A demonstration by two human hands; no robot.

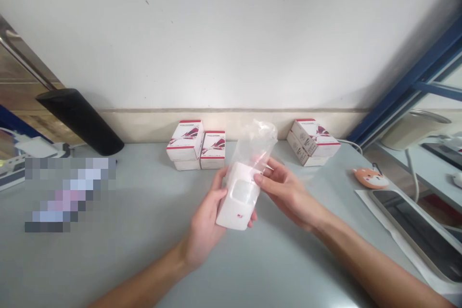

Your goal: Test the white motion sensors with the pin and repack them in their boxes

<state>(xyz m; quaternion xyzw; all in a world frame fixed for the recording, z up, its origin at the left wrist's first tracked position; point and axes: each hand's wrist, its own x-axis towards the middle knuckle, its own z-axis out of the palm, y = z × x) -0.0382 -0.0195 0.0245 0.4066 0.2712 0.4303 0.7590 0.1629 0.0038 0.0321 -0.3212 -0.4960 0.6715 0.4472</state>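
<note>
Near the centre of the frame, above the grey desk (144,250), we hold a white, rounded plastic device (231,216), with a clear plastic bag (260,135) rising past its top. Its long axis leans from lower left to upper right, between our hands. Our left hand (206,219) has its fingers wrapped around the body; our right hand (288,191), nearer the bag, clamps film at the upper-right edge.
</note>
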